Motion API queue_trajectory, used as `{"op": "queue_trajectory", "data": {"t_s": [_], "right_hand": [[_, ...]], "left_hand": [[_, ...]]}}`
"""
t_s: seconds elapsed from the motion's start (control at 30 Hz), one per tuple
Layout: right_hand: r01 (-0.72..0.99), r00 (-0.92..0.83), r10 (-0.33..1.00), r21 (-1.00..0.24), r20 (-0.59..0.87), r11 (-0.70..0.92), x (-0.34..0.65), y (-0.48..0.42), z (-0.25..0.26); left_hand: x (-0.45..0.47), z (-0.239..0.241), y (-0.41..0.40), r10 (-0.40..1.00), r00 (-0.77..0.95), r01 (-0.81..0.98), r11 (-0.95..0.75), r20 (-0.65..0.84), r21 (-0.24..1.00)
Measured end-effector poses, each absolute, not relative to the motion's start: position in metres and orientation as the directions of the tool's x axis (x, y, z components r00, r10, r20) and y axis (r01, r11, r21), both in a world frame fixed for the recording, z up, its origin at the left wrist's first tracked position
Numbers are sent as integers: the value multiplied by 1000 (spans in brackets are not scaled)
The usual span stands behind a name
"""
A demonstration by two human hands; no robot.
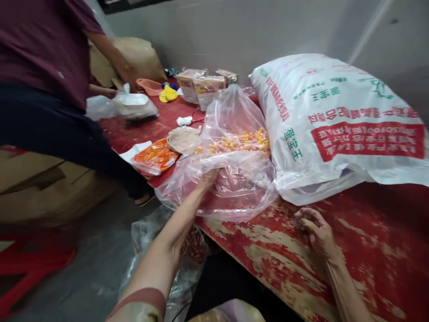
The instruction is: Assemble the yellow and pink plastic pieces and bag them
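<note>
A clear plastic bag [234,179] lies on its side on the red table, its mouth facing me, with small yellow and pink pieces [239,142] heaped toward its far end. My left hand [210,176] reaches into the mouth of this bag; plastic and blur hide its fingers. Over the worn tabletop to the right, my right hand [315,230] is closed, fingertips curled toward the thumb. Whatever may be pinched there is too small and blurred to name. Just beyond it rests a big white woven sack [335,112] with red and green printing.
Beyond the bag stand wrapped boxes [209,87]. An orange packet [156,156] and a pale round cloth item [183,139] lie left of it. Another person [43,58] works at the table's left. Below the edge sits a plastic bag of brownish pieces [194,245]; a red stool [30,268] stands left.
</note>
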State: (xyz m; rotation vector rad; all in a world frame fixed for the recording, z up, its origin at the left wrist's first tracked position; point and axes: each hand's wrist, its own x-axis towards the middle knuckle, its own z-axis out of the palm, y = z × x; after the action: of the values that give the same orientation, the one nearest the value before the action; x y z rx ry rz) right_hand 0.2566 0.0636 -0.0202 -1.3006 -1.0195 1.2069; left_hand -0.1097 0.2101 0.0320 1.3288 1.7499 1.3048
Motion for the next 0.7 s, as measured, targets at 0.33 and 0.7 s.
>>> {"op": "queue_trajectory", "data": {"t_s": [0.33,0.7], "right_hand": [[280,-187,982,-956,30,83,177,54,24],[586,-433,866,-652,251,481,162,40,40]], "left_hand": [[-59,20,92,991,-79,-313,79,-109,946],[-33,35,41,986,16,-320,165,-168,933]]}}
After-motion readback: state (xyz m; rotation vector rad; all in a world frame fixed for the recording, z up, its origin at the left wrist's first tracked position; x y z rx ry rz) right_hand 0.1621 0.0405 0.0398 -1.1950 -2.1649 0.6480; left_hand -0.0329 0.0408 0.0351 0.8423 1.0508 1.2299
